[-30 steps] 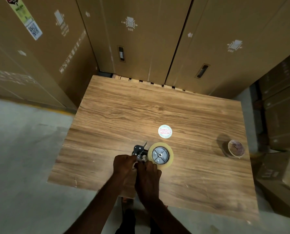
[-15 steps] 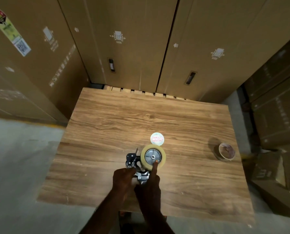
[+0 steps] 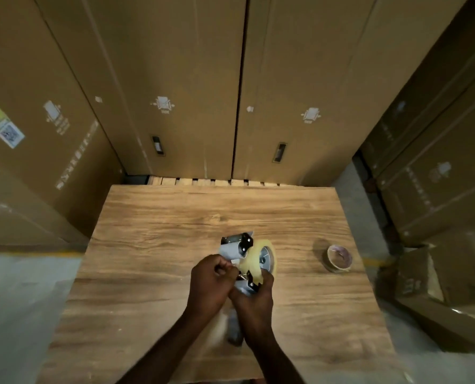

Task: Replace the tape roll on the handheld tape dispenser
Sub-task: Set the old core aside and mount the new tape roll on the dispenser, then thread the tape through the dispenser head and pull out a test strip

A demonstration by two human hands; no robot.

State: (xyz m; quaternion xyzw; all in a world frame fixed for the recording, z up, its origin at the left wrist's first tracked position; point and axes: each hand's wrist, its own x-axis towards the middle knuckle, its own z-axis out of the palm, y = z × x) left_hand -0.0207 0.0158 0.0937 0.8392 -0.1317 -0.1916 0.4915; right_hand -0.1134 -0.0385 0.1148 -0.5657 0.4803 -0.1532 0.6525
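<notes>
I hold the handheld tape dispenser [image 3: 237, 246] lifted above the wooden table [image 3: 153, 225], tilted with its metal head pointing away. A full roll of clear tape [image 3: 261, 259] sits on its wheel. My right hand [image 3: 254, 296] grips the dispenser's lower frame and handle. My left hand [image 3: 210, 278] pinches at the frame beside the roll, fingertips closed on something small that I cannot make out. A nearly spent tape roll [image 3: 338, 257] lies on the table to the right, apart from both hands.
Tall cardboard boxes [image 3: 175, 92] wall in the table's far and left sides. More boxes [image 3: 438, 189] are stacked at the right, with an opened one [image 3: 435, 289] on the floor beside the table. Grey concrete floor [image 3: 14, 314] shows at the left.
The dispenser has come up off the table and tilted, with both hands around it. The round sticker on the table is now hidden behind it. The camera has tilted upward.
</notes>
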